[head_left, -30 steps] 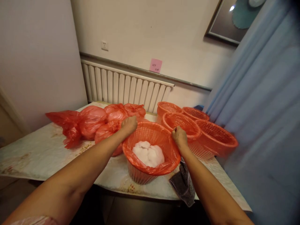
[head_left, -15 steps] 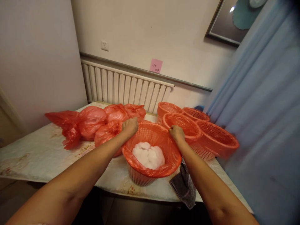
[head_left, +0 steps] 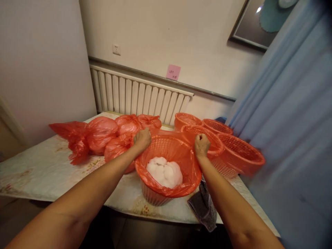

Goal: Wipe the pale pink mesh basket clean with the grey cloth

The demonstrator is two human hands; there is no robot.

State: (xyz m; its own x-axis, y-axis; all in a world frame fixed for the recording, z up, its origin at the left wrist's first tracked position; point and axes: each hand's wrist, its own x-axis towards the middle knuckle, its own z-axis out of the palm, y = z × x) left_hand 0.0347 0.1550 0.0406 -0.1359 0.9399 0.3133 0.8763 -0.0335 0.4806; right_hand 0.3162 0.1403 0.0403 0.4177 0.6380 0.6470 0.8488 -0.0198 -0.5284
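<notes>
- Round, slatted red basket, upright near the front edge of the table
- Translucent red plastic bag, lining the basket, mouth open, near edge folded over the rim, far edge stretched up above it
- White, lumpy mass, lying inside the bag

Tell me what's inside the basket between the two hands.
A red plastic liner holding a lumpy white mass. They hide the floor of the basket and anything beneath the mass.
</notes>
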